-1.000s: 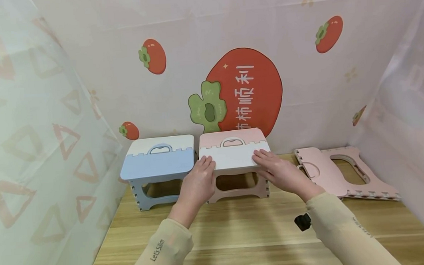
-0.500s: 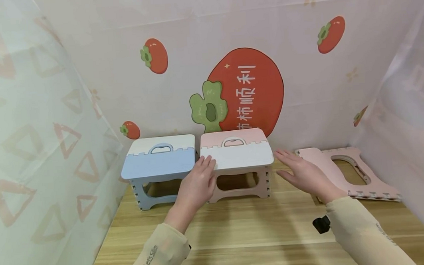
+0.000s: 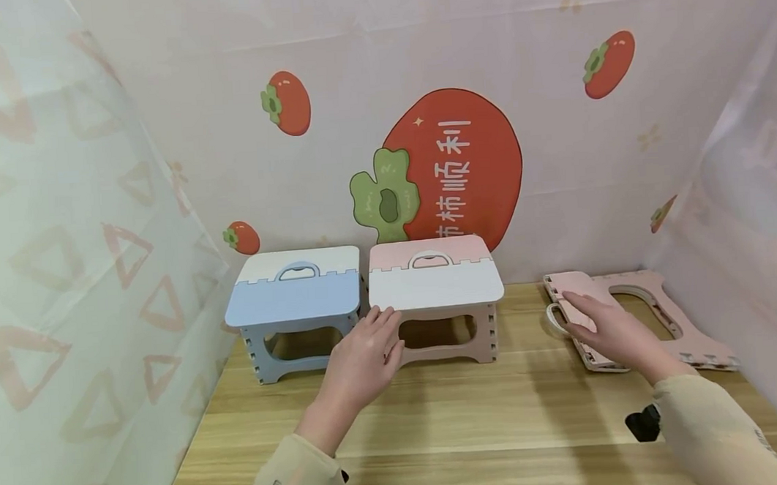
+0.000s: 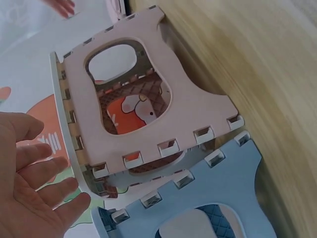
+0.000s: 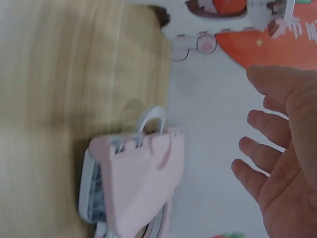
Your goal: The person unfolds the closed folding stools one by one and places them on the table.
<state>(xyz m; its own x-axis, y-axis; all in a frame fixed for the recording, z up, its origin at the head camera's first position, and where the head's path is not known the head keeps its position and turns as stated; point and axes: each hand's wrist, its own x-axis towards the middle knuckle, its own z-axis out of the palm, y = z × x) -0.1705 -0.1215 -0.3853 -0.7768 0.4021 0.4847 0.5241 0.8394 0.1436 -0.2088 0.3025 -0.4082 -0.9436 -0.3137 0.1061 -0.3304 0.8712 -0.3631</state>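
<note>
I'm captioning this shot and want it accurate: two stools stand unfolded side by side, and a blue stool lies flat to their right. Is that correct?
Not quite: the stool lying flat to their right is pink, not blue, as the head and right wrist views show. The rest holds.

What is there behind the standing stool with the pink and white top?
Behind the pink and white stool is the pale wall sheet, printed with a large red fruit. In the head view, the stool covers the fruit's lowest part, so that cannot be seen.

Wood-grain table (image 3: 477,428); pale backdrop (image 3: 366,60) behind, large red fruit print (image 3: 457,169); side curtain (image 3: 50,194), faded triangles.
</note>
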